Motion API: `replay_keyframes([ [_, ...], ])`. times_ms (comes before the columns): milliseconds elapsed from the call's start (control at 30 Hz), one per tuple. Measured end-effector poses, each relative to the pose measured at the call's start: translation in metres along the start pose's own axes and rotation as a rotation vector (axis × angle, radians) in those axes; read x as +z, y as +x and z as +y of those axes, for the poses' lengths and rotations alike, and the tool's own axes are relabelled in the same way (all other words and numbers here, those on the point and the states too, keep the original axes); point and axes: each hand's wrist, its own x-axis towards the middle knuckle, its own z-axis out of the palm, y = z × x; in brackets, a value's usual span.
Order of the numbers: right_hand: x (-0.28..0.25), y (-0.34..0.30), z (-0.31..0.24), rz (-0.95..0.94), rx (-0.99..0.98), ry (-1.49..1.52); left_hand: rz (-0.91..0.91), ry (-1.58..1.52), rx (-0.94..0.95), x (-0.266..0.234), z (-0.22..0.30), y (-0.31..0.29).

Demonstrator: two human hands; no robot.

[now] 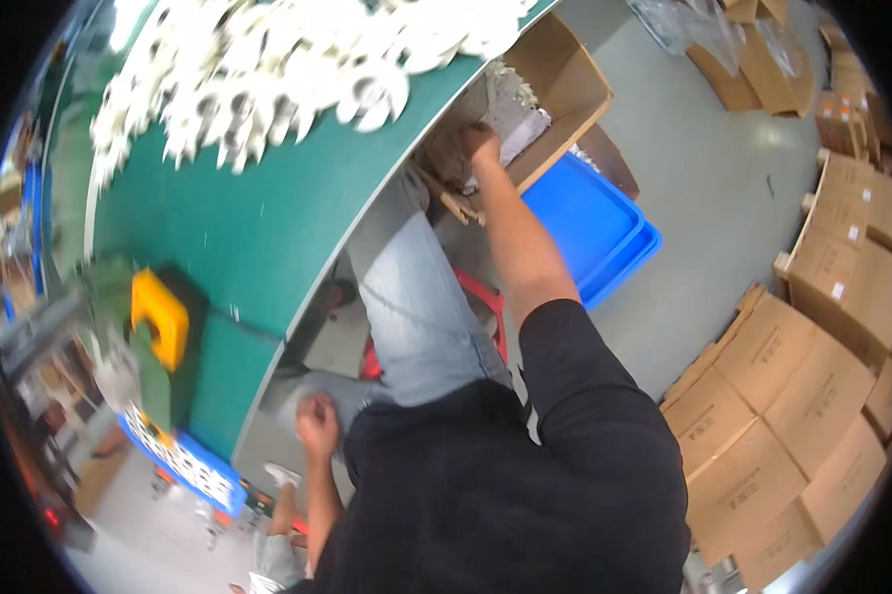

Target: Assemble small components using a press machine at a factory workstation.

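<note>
My right hand (481,145) reaches down into an open cardboard box (575,79) beside the table. Its fingers are curled, and what they grip, if anything, is hidden. Around it lies greyish, crumpled-looking packing material (515,114) with whitish bits on top. Near my lap, my left hand (317,426) is curled in a loose fist beside the table edge, with nothing visible in it. Many white, round, bladed plastic parts (372,94) are heaped at the far end of the green table (278,203).
Blue trays (585,223) are stacked right of the box. A machine with a yellow frame (161,319) stands at the table's left, by a blue tray of white parts (184,463). A red stool (486,297) is under me. Stacked cartons (763,386) line the right.
</note>
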Motion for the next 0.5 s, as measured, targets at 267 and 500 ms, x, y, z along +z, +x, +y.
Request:
replay_keyframes([
  [267,0.076,0.095,0.024,-0.031,-0.099,-0.252,-0.184,0.052,-0.115,-0.012,0.027,0.027],
  [500,0.016,0.043,-0.007,-0.020,-0.194,0.132,-0.123,0.139,-0.213,-0.006,0.015,0.012],
])
